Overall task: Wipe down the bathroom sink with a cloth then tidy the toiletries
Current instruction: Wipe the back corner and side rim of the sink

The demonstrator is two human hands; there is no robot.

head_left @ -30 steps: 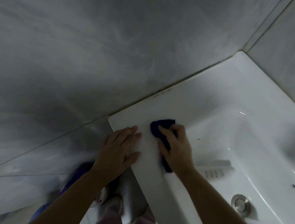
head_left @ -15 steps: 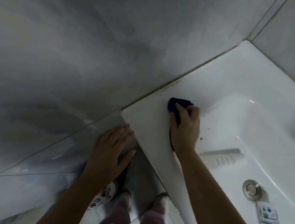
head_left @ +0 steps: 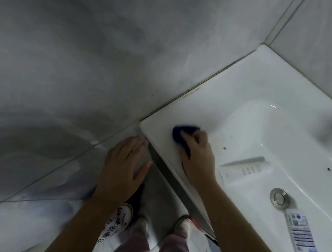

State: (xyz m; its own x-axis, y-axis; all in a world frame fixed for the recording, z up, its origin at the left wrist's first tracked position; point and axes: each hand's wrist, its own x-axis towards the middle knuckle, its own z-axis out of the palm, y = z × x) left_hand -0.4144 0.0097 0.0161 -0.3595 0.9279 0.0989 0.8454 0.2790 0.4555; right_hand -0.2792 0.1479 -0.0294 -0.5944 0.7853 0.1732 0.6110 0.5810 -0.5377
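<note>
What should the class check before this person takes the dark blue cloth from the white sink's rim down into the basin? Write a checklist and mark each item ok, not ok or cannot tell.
1. Grip: the right hand holds the dark blue cloth on the white ceramic sink rim: ok.
2. Path: the left hand is open beside the sink's corner, off the rim: ok.
3. Basin free of toiletries: not ok; a white plastic tube and a blue-printed tube lie by the round metal drain.
4. Basin free of grit: not ok; a brown speck sits there.
5. Cloth damp: cannot tell.
</note>
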